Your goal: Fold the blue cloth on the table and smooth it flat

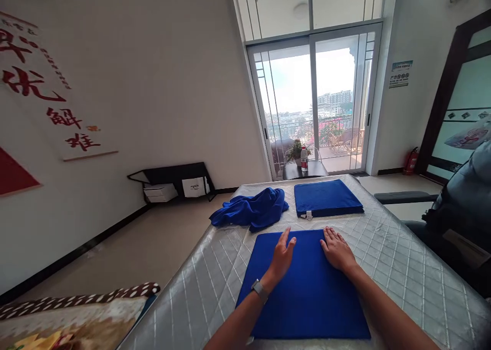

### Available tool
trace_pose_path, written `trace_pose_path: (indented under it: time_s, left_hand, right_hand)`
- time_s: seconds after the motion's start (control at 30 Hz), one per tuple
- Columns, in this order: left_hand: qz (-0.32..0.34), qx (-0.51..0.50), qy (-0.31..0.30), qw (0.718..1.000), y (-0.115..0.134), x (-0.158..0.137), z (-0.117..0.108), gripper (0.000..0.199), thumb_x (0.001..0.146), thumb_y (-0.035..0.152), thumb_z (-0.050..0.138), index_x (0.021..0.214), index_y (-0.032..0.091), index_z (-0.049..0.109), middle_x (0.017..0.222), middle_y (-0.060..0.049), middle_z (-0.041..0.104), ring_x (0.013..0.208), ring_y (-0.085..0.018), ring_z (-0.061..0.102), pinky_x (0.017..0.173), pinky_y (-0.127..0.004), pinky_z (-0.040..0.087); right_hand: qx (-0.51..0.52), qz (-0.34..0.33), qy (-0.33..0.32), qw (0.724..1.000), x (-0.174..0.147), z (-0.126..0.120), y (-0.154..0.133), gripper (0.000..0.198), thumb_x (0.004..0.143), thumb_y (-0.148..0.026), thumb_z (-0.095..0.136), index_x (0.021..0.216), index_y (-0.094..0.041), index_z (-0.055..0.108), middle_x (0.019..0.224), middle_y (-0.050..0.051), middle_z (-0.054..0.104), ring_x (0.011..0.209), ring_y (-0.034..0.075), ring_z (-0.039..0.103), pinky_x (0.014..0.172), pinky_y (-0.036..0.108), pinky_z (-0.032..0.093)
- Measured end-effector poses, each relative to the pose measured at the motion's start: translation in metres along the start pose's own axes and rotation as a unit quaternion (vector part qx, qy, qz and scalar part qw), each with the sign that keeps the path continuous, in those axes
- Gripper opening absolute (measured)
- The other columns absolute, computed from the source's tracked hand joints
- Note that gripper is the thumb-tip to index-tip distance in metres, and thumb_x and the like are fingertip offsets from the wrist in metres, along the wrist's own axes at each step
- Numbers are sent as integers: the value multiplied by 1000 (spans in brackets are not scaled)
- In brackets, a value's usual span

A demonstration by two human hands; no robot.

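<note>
A blue cloth lies spread flat on the silver quilted cover in front of me. My right hand rests palm down at its far right corner, fingers stretched forward. Above the cloth's far left part, my left hand is turned on edge, thumb apart from the fingers and nothing held; whether it touches the fabric is hard to tell. Beyond it sits a crumpled blue cloth. To the right of that lies a neat stack of folded blue cloth with a white tag at its near edge.
The silver quilted cover spreads over the work surface. Behind its far edge stands a dark small table with a bottle and a potted plant. A dark bulky item is close on the right; a patterned blanket lies lower left.
</note>
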State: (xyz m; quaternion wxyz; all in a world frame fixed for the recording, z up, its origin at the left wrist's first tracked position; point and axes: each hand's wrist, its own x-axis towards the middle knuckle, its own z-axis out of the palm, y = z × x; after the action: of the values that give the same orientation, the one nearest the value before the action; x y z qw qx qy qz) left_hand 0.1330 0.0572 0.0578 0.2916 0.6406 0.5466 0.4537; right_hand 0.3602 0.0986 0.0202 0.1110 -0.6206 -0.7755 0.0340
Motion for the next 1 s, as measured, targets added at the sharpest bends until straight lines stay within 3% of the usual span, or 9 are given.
trace_pose_path:
  time_s: [0.13, 0.23, 0.33, 0.47, 0.6, 0.73, 0.87, 1.0]
  left_hand:
    - [20, -82, -54, 995, 31, 25, 77, 63, 95, 53, 43, 147, 17, 47, 158, -10, 42, 147, -26, 35, 122, -39, 24]
    - [9, -93, -65, 994, 46, 40, 120, 65, 97, 52, 38, 148, 12, 45, 157, -15, 42, 147, -26, 35, 122, -36, 23]
    - [-2, -75, -70, 995, 47, 46, 141, 66, 98, 53, 35, 147, 9, 47, 158, -20, 39, 148, -26, 33, 120, -30, 21]
    - [-10, -62, -77, 995, 39, 45, 144, 72, 97, 59, 35, 149, 10, 43, 160, -18, 35, 150, -27, 29, 122, -34, 18]
    - [-4, -13, -88, 996, 32, 44, 132, 80, 95, 67, 34, 150, 9, 41, 160, -18, 35, 151, -26, 27, 123, -34, 16]
    - [-5, 61, -86, 994, 19, 45, 100, 85, 93, 72, 32, 148, 9, 43, 158, -18, 38, 150, -26, 30, 123, -33, 17]
    - [-24, 99, -57, 993, -6, 45, 42, 85, 91, 76, 32, 146, 13, 47, 160, -16, 35, 150, -26, 27, 123, -34, 15]
    - [-53, 151, -22, 987, -39, 43, -26, 86, 93, 75, 27, 149, 12, 40, 161, -16, 32, 151, -24, 24, 123, -34, 15]
  right_hand:
    - [-14, -9, 13, 1000, -1, 2, 1, 64, 101, -37, 24, 156, -5, 30, 163, 14, 27, 152, 23, 18, 123, 42, 16]
    - [-30, -37, 19, 999, -2, 5, 5, 62, 96, -26, 32, 155, -8, 33, 161, 13, 30, 151, 24, 21, 122, 41, 18]
    - [-31, -47, 25, 998, -3, 8, 10, 66, 91, -21, 39, 155, -9, 34, 159, 13, 35, 149, 24, 26, 122, 41, 19]
    - [-26, -49, 21, 998, -2, 10, 13, 67, 90, -23, 41, 156, -9, 33, 160, 12, 33, 149, 25, 26, 122, 41, 18]
    - [-34, -50, 9, 998, -1, 8, 10, 64, 92, -23, 38, 155, -9, 34, 161, 12, 30, 151, 24, 21, 123, 40, 17]
    - [-29, -27, 17, 999, 0, 4, 4, 61, 99, -30, 28, 156, -7, 31, 162, 13, 28, 151, 23, 19, 123, 41, 17]
    - [-27, -4, 17, 999, 0, 2, 0, 65, 101, -38, 23, 156, -5, 29, 163, 12, 26, 152, 21, 18, 123, 40, 14]
    - [-18, -4, 15, 1000, 0, 2, 0, 65, 100, -38, 22, 156, -5, 30, 163, 11, 24, 152, 20, 16, 123, 40, 13]
